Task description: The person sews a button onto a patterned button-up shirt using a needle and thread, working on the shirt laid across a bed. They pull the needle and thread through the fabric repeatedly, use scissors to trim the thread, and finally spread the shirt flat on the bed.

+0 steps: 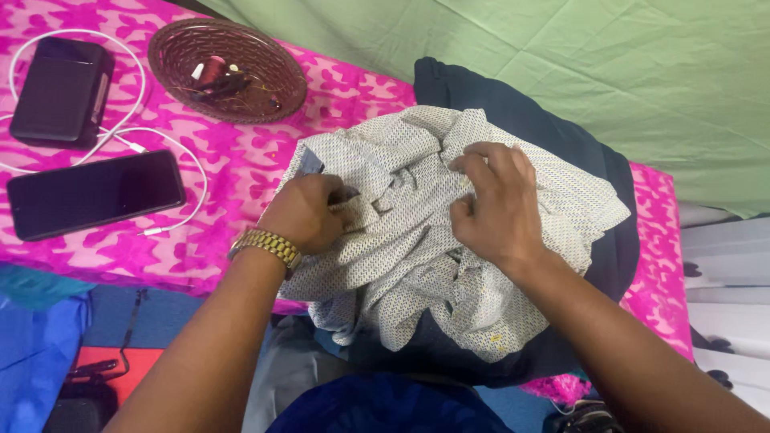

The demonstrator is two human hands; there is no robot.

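A crumpled white shirt with a fine dotted pattern point(401, 265) lies on a dark navy garment point(545, 128), on a pink patterned cloth point(241, 168). My left hand point(305, 212), with a gold watch at the wrist, pinches a fold of the shirt near its left edge. My right hand point(493, 204) presses on and grips the bunched fabric at the middle. Both hands are closed into the cloth.
A black phone point(92, 194) and a black power bank point(60, 90) lie at the left, joined by a white cable point(132, 132). A brown woven bowl point(228, 68) with small items sits behind them. Green sheet point(601, 64) at the back.
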